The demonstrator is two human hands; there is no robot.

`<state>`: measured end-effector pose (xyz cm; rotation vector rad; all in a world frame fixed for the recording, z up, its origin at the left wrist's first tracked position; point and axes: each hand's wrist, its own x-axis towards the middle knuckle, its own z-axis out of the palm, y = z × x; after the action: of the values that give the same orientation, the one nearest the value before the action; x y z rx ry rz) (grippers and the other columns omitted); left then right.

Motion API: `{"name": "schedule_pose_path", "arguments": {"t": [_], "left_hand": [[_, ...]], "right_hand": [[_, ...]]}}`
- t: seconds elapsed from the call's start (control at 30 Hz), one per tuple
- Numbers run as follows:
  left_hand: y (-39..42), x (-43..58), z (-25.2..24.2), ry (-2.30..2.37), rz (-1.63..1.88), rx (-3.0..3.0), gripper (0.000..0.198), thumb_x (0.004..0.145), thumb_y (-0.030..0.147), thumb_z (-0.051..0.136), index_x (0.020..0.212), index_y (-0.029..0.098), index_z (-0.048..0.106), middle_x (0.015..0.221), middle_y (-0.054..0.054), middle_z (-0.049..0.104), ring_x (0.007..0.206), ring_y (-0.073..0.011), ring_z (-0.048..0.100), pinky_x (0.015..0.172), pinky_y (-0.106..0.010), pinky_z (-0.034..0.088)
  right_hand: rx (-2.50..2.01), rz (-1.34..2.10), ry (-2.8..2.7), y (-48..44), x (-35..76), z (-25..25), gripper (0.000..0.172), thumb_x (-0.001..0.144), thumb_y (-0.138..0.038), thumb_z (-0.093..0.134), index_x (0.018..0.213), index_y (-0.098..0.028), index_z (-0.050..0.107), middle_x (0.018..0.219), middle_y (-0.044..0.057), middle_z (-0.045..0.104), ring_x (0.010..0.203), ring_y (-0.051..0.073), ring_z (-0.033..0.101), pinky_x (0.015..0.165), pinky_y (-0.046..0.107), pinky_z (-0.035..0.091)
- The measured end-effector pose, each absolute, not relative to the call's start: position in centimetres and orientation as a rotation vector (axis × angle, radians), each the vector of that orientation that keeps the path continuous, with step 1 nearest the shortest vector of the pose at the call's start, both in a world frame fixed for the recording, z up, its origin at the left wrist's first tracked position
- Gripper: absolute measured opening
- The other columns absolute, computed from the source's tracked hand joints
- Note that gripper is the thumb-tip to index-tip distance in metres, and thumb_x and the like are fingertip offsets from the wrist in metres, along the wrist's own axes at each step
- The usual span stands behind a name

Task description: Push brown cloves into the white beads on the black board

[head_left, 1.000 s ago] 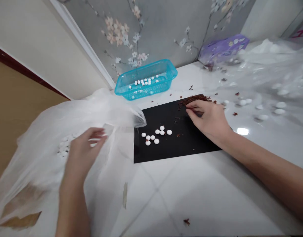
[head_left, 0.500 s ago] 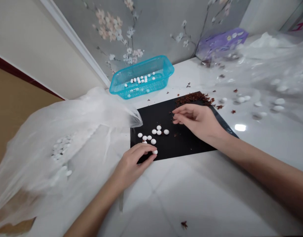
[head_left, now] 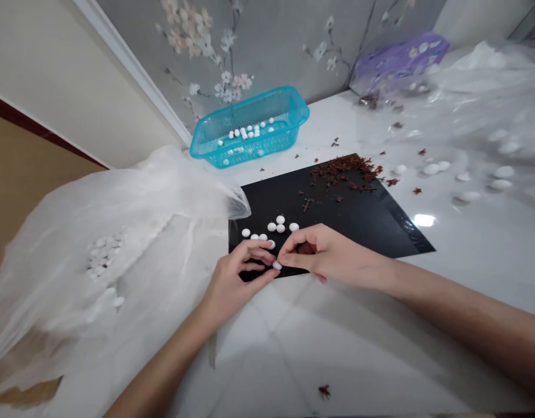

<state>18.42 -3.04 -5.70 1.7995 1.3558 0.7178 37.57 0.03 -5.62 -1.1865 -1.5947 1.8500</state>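
- A large clear plastic bag [head_left: 132, 197] billows across the left of the frame. A cluster of small white pieces [head_left: 102, 255] shows through its film.
- A turquoise plastic basket [head_left: 293, 101] stands at upper centre against a grey wall with a flower pattern. More white pieces lie inside it.
- The left hand [head_left: 235, 278] comes up from the lower left to the near edge of a black sheet. Its fingers are curled and close together, and thumb and fingertip pinch one white pellet [head_left: 277, 265].
- That pellet sits just below the middle of the frame, at the sheet's near edge, exactly where the two hands meet.
- A few loose white pellets [head_left: 276, 223] lie on the sheet just above the hands, near but apart from them.
- The right hand [head_left: 326, 258] reaches in from the lower right. Its fingers are bent and drawn narrow, with the tips touching the same pellet. Whether they grip it cannot be told.
- The black sheet [head_left: 372, 217] lies flat at centre on a glossy white table [head_left: 358, 348].
- A heap of dried reddish-brown bits [head_left: 343, 168] sits on the sheet's far edge, with strays scattered over the table around it.
- A purple bag [head_left: 398, 55] rests at upper right by the wall.
- A second clear bag [head_left: 489, 104] fills the right edge, with white pieces blurred beneath it.
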Motion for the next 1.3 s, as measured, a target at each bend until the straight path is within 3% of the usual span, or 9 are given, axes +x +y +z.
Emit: {"name": "schedule_pose_path", "arguments": {"t": [0.2, 0.47, 0.67, 0.9, 1.1, 1.3], "left_hand": [[-3.0, 18.4, -5.8, 1.345, 0.692, 1.803, 0.032, 0.074, 0.021, 0.066, 0.103, 0.023, 0.055, 0.083, 0.001, 0.064, 0.080, -0.0117, 0.064, 0.073, -0.024, 0.056], [-2.9, 18.4, -5.7, 1.357, 0.693, 1.775, 0.029, 0.073, 0.021, 0.067, 0.100, 0.021, 0.056, 0.083, 0.001, 0.065, 0.079, -0.0120, 0.064, 0.072, -0.024, 0.056], [-2.8, 18.4, -5.7, 1.358, 0.667, 1.751, 0.029, 0.073, 0.023, 0.067, 0.100, 0.021, 0.055, 0.082, 0.000, 0.067, 0.078, -0.0142, 0.066, 0.072, -0.028, 0.057], [-2.7, 18.5, -5.6, 1.357, 0.671, 1.770, 0.024, 0.073, 0.022, 0.066, 0.094, 0.021, 0.055, 0.082, 0.000, 0.065, 0.079, -0.0134, 0.065, 0.072, -0.027, 0.057], [-3.0, 18.3, -5.7, 1.370, 0.712, 1.844, 0.023, 0.073, 0.024, 0.067, 0.092, 0.021, 0.055, 0.082, 0.001, 0.064, 0.078, -0.0124, 0.064, 0.069, -0.023, 0.056], [-2.8, 17.8, -5.8, 1.469, 0.798, 2.058, 0.012, 0.079, 0.023, 0.059, 0.091, 0.021, 0.058, 0.087, -0.001, 0.064, 0.079, -0.0136, 0.061, 0.070, -0.026, 0.052]], "right_hand": [[-1.198, 1.762, -1.645, -0.1, 37.2, -5.7, 0.011, 0.075, -0.021, 0.058, 0.070, -0.016, 0.066, 0.052, -0.004, 0.049, 0.040, 0.005, 0.035, 0.036, 0.018, 0.028], [-1.207, 1.714, -1.606, -0.6, 36.8, -6.0, 0.011, 0.073, -0.024, 0.059, 0.069, -0.015, 0.065, 0.057, -0.002, 0.054, 0.048, 0.007, 0.041, 0.044, 0.021, 0.029], [-1.318, 1.623, -1.601, -0.5, 36.8, -6.3, 0.013, 0.067, -0.027, 0.067, 0.063, -0.016, 0.061, 0.051, -0.005, 0.043, 0.047, 0.007, 0.038, 0.042, 0.020, 0.027], [-1.332, 1.613, -1.610, 0.0, 36.7, -6.9, 0.022, 0.061, -0.030, 0.071, 0.057, -0.017, 0.054, 0.053, -0.003, 0.051, 0.048, 0.008, 0.043, 0.043, 0.021, 0.031], [-1.316, 1.495, -1.635, -0.6, 36.4, -7.3, 0.026, 0.065, -0.031, 0.069, 0.055, -0.017, 0.049, 0.050, -0.005, 0.045, 0.046, 0.007, 0.036, 0.042, 0.020, 0.026], [-1.226, 1.427, -1.503, -0.3, 36.9, -6.2, 0.030, 0.069, -0.041, 0.066, 0.062, -0.018, 0.049, 0.057, -0.004, 0.047, 0.051, 0.009, 0.040, 0.047, 0.022, 0.031]]}}
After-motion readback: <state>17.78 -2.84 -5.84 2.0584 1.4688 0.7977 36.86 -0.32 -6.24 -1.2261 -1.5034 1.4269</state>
